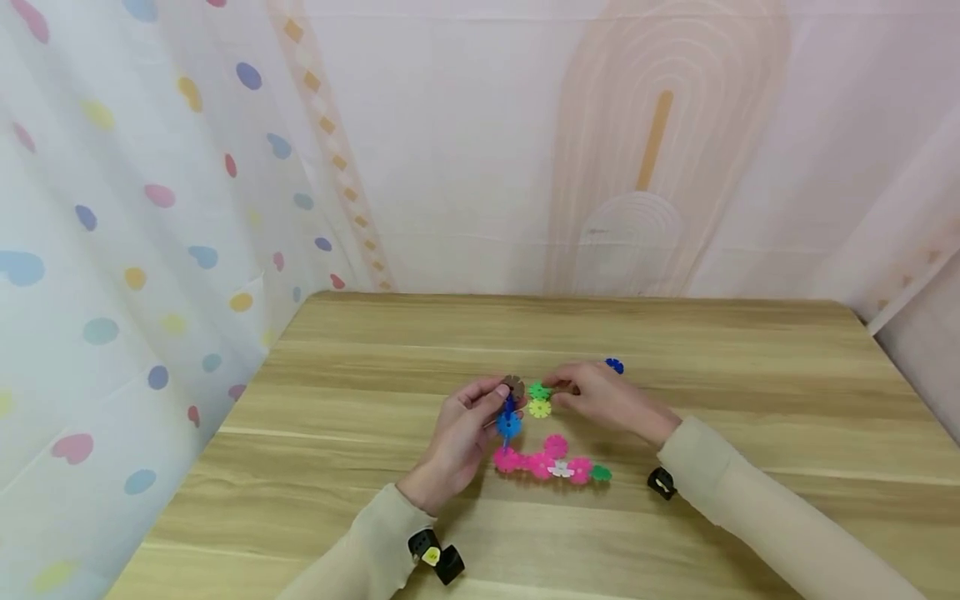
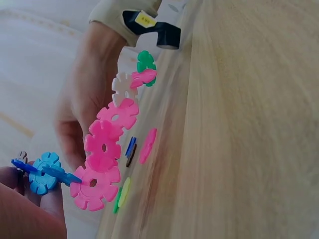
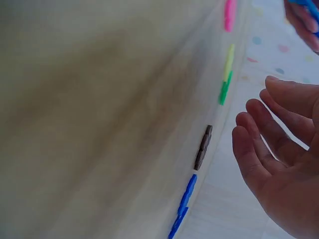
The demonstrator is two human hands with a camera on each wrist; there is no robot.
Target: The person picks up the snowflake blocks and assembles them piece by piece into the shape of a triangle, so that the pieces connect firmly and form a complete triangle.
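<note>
My left hand was over the wooden table, a little left of its middle, with its fingers curled round one end of a chain of snowflake discs. What I pinched was a dark blue disc slotted into a light blue disc; in the left wrist view the light blue one sat right at my fingertips. A brown disc showed just above my thumb (I could not tell whether it was joined to the chain or merely lay behind it).

From there the chain ran on toward me and rightward as a row of pink discs, then a white disc, and ended in a green disc.

Just right of the brown piece, a green disc and a yellow disc lay loose and flat on the wood, touching each other. My right hand hovered beside them, its fingers relaxed and holding nothing; the right wrist view showed the palm bare. Behind that hand lay a single blue disc, apart from the others.
</note>
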